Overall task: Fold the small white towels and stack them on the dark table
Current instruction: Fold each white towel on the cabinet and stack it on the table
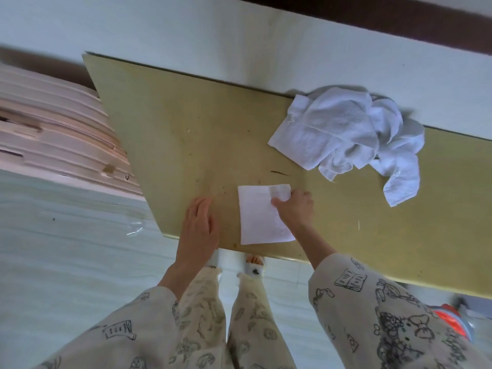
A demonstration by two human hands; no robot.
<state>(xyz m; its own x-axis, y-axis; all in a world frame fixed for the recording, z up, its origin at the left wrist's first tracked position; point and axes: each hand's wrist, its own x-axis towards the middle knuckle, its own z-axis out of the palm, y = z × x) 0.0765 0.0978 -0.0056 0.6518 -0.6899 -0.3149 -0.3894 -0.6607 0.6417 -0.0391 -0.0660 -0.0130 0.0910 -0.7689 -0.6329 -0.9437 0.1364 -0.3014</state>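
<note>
A small white towel (259,215), folded into a flat rectangle, lies near the front edge of the olive-yellow table (186,134). My right hand (294,209) pinches the towel's far right corner between thumb and fingers. My left hand (199,225) rests flat on the table just left of the towel, fingers spread, holding nothing and apart from the cloth. A crumpled heap of several unfolded white towels (351,139) sits at the table's back right.
A white wall (239,35) runs along the table's far edge. A pink ribbed suitcase (53,123) stands to the left on the pale tiled floor (66,249). A red and blue object (452,318) lies under the table's right end. My feet show below the front edge.
</note>
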